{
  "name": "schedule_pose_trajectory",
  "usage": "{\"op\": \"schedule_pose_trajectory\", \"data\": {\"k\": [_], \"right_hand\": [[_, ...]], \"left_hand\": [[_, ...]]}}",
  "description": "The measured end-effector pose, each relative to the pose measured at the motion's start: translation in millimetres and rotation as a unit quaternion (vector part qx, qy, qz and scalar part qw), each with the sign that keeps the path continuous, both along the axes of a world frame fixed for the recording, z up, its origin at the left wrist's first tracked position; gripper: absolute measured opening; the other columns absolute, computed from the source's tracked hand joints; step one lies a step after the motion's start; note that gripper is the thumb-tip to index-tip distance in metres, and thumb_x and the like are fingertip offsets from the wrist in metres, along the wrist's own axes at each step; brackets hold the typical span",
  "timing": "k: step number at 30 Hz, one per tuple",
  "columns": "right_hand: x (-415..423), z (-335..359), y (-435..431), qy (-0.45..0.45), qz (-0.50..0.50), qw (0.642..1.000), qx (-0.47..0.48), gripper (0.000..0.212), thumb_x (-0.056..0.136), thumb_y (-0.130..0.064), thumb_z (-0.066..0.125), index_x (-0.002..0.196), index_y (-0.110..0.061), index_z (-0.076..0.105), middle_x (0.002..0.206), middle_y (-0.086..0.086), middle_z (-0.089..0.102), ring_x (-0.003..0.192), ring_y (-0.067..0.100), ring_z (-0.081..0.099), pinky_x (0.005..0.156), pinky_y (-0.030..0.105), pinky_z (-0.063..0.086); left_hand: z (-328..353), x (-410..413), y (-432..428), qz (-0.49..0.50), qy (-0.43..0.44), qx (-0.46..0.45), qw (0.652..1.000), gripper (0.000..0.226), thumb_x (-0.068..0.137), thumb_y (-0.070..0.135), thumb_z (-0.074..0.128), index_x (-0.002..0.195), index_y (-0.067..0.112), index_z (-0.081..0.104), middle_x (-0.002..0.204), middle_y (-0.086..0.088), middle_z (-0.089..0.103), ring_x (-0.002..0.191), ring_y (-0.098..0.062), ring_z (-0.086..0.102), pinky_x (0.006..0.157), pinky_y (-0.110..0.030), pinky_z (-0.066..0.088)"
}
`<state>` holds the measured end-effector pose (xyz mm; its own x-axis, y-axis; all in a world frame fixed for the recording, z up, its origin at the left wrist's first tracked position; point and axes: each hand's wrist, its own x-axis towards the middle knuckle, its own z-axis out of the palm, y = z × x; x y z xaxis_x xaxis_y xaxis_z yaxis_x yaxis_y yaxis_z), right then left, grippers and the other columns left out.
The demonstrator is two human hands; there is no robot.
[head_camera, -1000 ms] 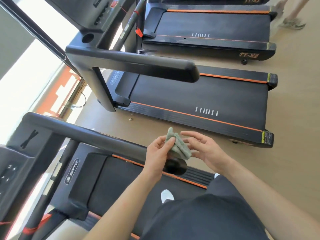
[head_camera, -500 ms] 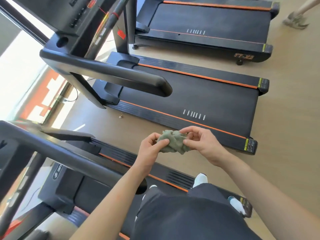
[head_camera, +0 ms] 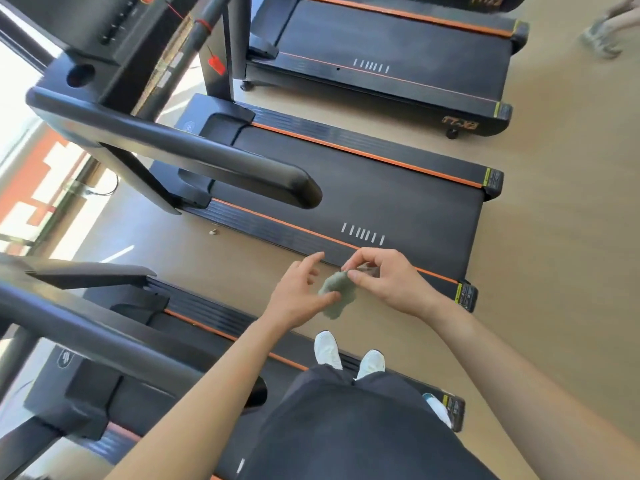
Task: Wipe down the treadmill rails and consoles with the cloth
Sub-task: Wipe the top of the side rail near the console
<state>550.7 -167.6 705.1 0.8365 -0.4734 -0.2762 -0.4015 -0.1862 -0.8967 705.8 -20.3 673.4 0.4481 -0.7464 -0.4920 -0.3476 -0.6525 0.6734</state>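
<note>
Person stands on the nearest treadmill point(head_camera: 194, 327), white shoes point(head_camera: 327, 349) on its far side edge. Both hands are raised in front of the body.

Cloth point(head_camera: 337, 296): grey-green, bunched, held in the air over the strip of floor point(head_camera: 554, 237) between the nearest treadmill and the middle treadmill point(head_camera: 398, 202), close to the middle deck's near edge.

Right hand point(head_camera: 388, 282): fingers point(head_camera: 362, 280) curled, pinching the top of the cloth.

Left hand point(head_camera: 298, 296): fingers loosely spread and nearly straight; the thumb touches the cloth's left side, with no grip.

Nearest rail point(head_camera: 104, 337) runs lower left, apart from both hands. Middle rail point(head_camera: 207, 161) and console point(head_camera: 114, 26) are at upper left; a red tag point(head_camera: 216, 65) hangs on an upright.
</note>
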Motion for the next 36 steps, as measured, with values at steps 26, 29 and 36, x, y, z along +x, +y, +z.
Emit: {"op": "schedule_pose_trajectory", "data": {"k": [26,29,36], "right_hand": [[86,-5,-78,0.087,-0.141,0.975,-0.15,0.009,0.092,-0.014,0.07,0.087,-0.021,0.073,0.076,-0.009,0.066,0.066,0.006,0.06,0.063,0.012,0.044],[117,-17,-103,0.086,-0.124,0.979,-0.137,0.011,0.092,-0.012,0.069,0.086,-0.021,0.072,0.075,-0.003,0.067,0.066,0.021,0.067,0.067,0.034,0.057],[202,-55,-169,0.069,-0.013,0.991,-0.112,0.015,0.092,-0.014,0.066,0.082,-0.025,0.067,0.07,-0.005,0.065,0.058,0.019,0.071,0.069,0.042,0.06]], "left_hand": [[-17,117,-22,0.053,0.067,-0.175,0.981,0.004,0.089,0.023,0.077,0.087,0.024,0.073,0.082,0.009,0.073,0.074,-0.02,0.067,0.069,-0.037,0.055],[-19,128,-40,0.123,0.094,-0.174,0.973,0.015,0.085,0.017,0.077,0.082,0.017,0.062,0.098,0.005,0.076,0.087,-0.017,0.073,0.075,-0.035,0.059],[-29,139,-88,0.249,0.126,-0.116,0.953,0.021,0.073,0.01,0.077,0.073,0.014,0.056,0.065,0.008,0.054,0.062,-0.01,0.048,0.06,-0.025,0.043]]}}
